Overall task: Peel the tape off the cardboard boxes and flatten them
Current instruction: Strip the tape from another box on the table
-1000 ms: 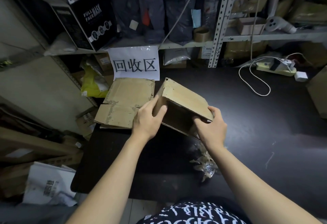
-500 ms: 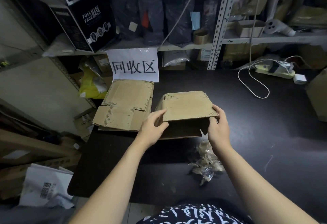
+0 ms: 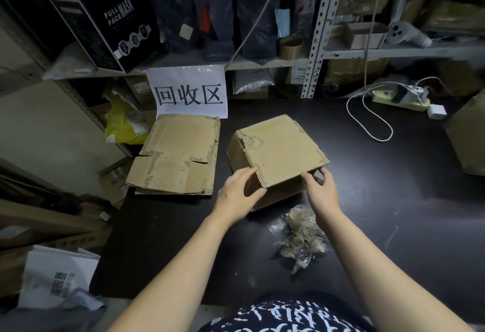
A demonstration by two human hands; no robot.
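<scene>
cardboard box (image 3: 280, 148) sits unflattened on the tabletop (image 3: 393, 200), just right of the flattened cardboard stack (image 3: 175, 158). left hand (image 3: 236, 192) has its fingers curled round the near-left corner, thumb on the front face. right hand (image 3: 322, 192) pinches the top panel's near-right edge. tape wad (image 3: 299, 237) lies beside the right wrist.

The room is dim. Light falls from above onto the top of the cardboard box (image 3: 278, 150), the white sign (image 3: 189, 93) and the forearms (image 3: 183, 266), leaving the box's near side in shadow. The black desk (image 3: 393, 213) shows a faint pale sheen at right. The shelves (image 3: 262, 63) sink into darkness. The wide lens bows the shelf post (image 3: 319, 30); the corners look soft.
</scene>
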